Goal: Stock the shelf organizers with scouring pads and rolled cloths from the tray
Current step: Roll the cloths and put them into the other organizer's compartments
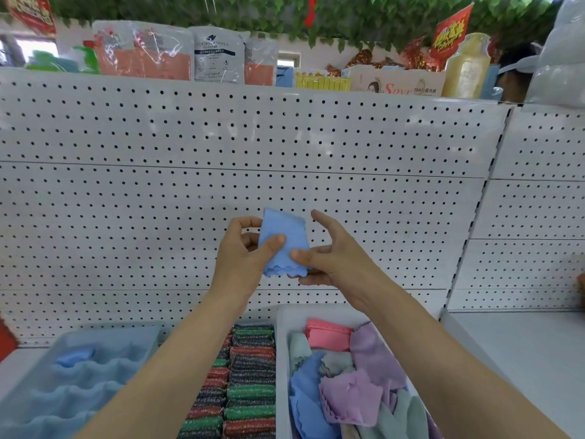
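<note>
Both hands up in front of the pegboard (285, 147), above the tray (282, 359). Left hand (243, 251) pinches a folded blue cloth (285, 242), thumb on its face. Right hand (329, 255) pinches its lower edge, index finger straight. Tray holds loose pink, purple, blue, green cloths (354, 375). Left of tray: scouring pads (250, 384) in rows, then blue organizer (79, 375) with one blue roll (74, 356). Forearms cover part of the pads.

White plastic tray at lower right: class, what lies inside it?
Inside the white plastic tray lie loose cloths: pink, lilac, blue, pale green. Its floor is covered.
</note>
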Motion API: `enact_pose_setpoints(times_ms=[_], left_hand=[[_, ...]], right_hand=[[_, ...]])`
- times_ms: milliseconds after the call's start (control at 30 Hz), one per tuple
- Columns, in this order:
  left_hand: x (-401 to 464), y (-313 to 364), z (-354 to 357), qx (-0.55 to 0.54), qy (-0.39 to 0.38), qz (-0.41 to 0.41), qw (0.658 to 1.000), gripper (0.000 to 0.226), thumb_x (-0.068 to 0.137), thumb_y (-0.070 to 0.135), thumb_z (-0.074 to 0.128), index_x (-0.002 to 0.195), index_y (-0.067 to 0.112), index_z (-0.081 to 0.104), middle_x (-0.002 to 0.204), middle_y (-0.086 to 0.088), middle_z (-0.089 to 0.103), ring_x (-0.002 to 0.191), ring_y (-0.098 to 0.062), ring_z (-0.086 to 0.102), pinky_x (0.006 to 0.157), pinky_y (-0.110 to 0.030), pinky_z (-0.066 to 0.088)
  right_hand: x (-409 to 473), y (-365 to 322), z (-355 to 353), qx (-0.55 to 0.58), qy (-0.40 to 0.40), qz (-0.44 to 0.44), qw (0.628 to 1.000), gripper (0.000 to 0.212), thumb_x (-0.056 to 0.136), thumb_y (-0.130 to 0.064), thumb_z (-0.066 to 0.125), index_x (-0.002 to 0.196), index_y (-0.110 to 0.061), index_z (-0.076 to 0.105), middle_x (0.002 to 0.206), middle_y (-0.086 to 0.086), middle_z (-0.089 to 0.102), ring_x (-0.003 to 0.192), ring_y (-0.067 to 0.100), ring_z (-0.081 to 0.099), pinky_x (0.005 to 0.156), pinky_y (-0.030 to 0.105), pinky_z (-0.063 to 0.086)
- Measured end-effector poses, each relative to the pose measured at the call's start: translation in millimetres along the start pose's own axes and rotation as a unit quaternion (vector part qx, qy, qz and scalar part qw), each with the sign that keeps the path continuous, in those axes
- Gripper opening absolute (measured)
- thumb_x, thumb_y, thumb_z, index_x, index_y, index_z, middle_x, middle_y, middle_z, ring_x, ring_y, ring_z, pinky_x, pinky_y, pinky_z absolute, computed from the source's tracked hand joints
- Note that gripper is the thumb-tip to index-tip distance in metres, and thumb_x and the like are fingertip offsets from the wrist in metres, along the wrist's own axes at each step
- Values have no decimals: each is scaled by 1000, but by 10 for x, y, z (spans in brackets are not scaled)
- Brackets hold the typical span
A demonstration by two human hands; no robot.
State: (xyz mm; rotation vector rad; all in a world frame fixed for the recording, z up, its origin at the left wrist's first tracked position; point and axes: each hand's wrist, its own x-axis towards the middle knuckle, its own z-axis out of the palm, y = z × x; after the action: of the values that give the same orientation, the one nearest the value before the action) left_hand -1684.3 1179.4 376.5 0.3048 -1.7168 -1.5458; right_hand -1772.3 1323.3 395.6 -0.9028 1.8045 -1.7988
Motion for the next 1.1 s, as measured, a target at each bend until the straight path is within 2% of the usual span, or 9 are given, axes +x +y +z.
enact_pose_setpoints(times_ms=[133, 200, 300, 467, 567, 667, 767, 867, 1100], left_hand=[[6, 21, -73, -3, -87, -31, 996, 50, 88, 18, 72, 127, 40, 51, 84, -17, 69, 75, -21, 69, 67, -31, 58], [19, 47, -105, 9, -125, -21, 992, 49, 84, 8, 75, 124, 32, 60, 88, -12, 72, 79, -21, 70, 75, -34, 59], [42, 92, -121, 46, -149, -11, 988, 39, 82, -1, 75, 112, 24, 67, 96, -8, 71, 79, -15, 69, 76, -27, 58], [101, 157, -119, 169, -184, -14, 968, 33, 86, 10, 74, 115, 24, 66, 101, 1, 70, 80, -7, 66, 81, -27, 56], [135, 181, -106, 217, -193, -28, 956, 11, 92, 26, 68, 98, 20, 73, 78, 1, 61, 67, -14, 48, 68, -29, 41], [141, 172, -80, 186, -201, -59, 960, 32, 91, 36, 67, 96, 4, 70, 82, -2, 57, 75, -16, 49, 76, -32, 39], [89, 144, -10, 111, -233, -83, 963, 26, 90, 30, 70, 107, 10, 70, 105, -1, 74, 97, -19, 70, 90, -33, 54], [11, 114, 87, 48, -206, -99, 972, 19, 90, 19, 69, 108, 11, 69, 105, -7, 75, 96, -22, 73, 79, -33, 60], [-91, 37, 259, -5, -161, -126, 979, 23, 89, 17, 70, 110, 9, 70, 102, -12, 75, 91, -25, 74, 70, -34, 61]], right_hand=[[9, -4, -64, -49, 27, -76, 996, 55, 84, -3, 74, 127, -30, 55, 93, 22, 71, 75, 23, 69, 74, 35, 61], [23, 0, -89, -83, 32, -89, 992, 44, 81, 1, 76, 116, -22, 63, 97, 20, 71, 78, 23, 68, 79, 39, 59], [35, 5, -113, -145, 47, -90, 984, 35, 79, -2, 78, 107, -18, 68, 93, 10, 70, 73, 15, 66, 75, 32, 59], [24, 9, -175, -172, 68, -98, 978, 12, 80, -13, 79, 86, -23, 73, 86, -6, 67, 73, 10, 59, 68, 16, 48], [36, 49, -225, -119, 58, -62, 989, 9, 86, -17, 73, 94, -14, 72, 108, 3, 70, 92, 12, 63, 81, 22, 51], [6, 92, -236, -71, 27, -36, 996, 19, 92, -21, 65, 103, -5, 68, 102, 17, 71, 86, 19, 65, 81, 39, 54], [-44, 121, -218, -49, 28, -30, 998, 20, 96, -21, 61, 107, -4, 64, 103, 20, 70, 81, 22, 68, 67, 34, 58], [-81, 139, -233, -38, 39, -34, 998, 21, 95, -23, 64, 108, -7, 63, 97, 14, 72, 79, 19, 70, 68, 39, 61], [-169, 178, -326, -32, 29, -50, 998, 25, 89, -14, 71, 112, -11, 62, 85, 7, 69, 70, 19, 66, 57, 28, 53]])
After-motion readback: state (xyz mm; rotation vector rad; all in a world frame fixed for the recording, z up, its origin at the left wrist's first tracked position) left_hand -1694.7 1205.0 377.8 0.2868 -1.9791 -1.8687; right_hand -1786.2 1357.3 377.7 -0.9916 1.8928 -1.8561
